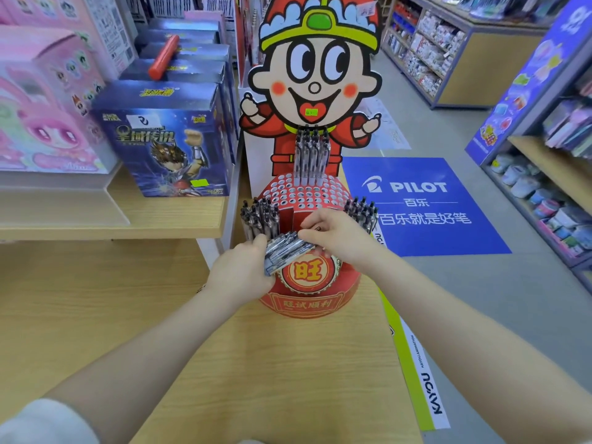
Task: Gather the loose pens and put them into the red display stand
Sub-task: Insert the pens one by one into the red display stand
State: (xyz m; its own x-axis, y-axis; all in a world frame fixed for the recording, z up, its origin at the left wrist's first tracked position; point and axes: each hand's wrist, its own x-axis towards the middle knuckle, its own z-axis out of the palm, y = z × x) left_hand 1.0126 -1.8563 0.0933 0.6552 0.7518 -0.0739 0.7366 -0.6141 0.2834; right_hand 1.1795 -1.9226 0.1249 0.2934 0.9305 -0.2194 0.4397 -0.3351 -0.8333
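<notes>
The red display stand (309, 293) sits on a wooden table, with a cartoon figure cutout behind it and many white holes in its top. Pens stand in the back holes (312, 155), at the left side (261, 219) and at the right side (362, 209). In front of the stand's middle, my left hand (245, 267) grips a bundle of loose black-and-clear pens (286, 251) lying sideways. My right hand (336, 235) reaches over the bundle from the right, its fingers pinching the pens' upper end.
The wooden table (224, 363) stretches toward me, with a green and white edge strip (413, 373) on its right. Blue toy boxes (166, 139) and pink boxes (41, 107) stand on shelves to the left. An aisle with a blue floor sticker (426, 206) and stocked shelves lies right.
</notes>
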